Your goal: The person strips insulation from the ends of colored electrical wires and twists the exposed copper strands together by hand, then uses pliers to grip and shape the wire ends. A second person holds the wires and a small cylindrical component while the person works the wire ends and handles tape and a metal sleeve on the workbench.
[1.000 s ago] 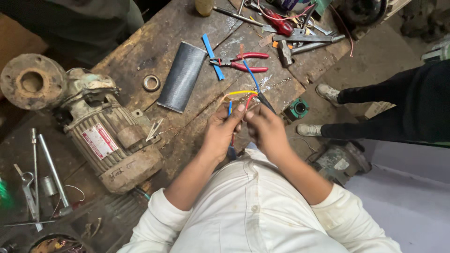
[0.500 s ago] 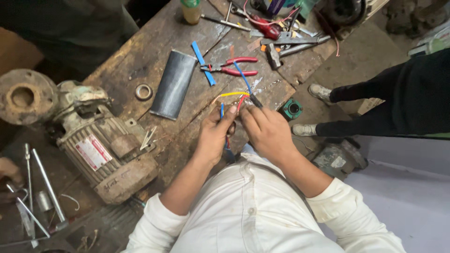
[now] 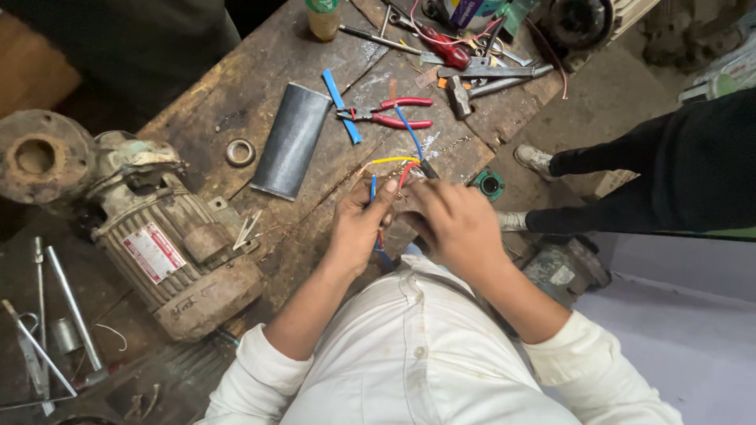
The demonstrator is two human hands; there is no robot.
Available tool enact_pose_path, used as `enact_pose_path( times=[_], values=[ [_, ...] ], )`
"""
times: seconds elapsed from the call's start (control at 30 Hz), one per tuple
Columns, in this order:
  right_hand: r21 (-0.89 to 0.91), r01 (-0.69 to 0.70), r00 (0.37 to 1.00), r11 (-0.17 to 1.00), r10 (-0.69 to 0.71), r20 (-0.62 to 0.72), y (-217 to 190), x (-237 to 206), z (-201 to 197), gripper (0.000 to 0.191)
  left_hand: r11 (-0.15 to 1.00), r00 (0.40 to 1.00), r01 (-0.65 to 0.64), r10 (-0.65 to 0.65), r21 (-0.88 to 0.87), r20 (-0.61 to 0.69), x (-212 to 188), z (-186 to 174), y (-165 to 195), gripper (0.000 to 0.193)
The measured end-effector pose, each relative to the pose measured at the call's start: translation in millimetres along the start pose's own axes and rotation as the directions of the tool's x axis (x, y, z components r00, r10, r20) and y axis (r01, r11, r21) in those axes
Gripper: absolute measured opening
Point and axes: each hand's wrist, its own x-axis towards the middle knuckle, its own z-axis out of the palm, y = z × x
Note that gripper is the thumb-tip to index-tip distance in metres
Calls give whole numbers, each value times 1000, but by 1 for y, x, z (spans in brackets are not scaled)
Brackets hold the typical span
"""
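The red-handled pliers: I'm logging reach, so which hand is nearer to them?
Right. The right hand sits just below the red-handled pliers; the left hand is lower and further left, both on the wires.

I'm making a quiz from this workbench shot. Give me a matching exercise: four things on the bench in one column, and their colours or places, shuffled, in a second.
Things:
1. pliers
2. electric motor
3. dark sheet
4. metal ring

Descriptions:
A. rolled-looking piece lying flat, mid-bench
B. red handles, beyond the hands
C. rusty, at the bench's left end
D. small and round, just left of the dark sheet

Pairs: 1-B, 2-C, 3-A, 4-D

The left hand and right hand both hold the coloured wires near the bench edge.
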Motion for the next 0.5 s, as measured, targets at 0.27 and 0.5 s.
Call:
enact_pose_path(
  times=[0.27,0.5],
  values=[
    [423,-446,888,789,448,101,-14,-2,31,31,1000,1000,-6,6,14,-20,-8,3,8,20],
    [504,-591,805,629,503,316,-15,-8,3,29,1000,999,29,-28,7,-44,-16,4,11,20]
  ],
)
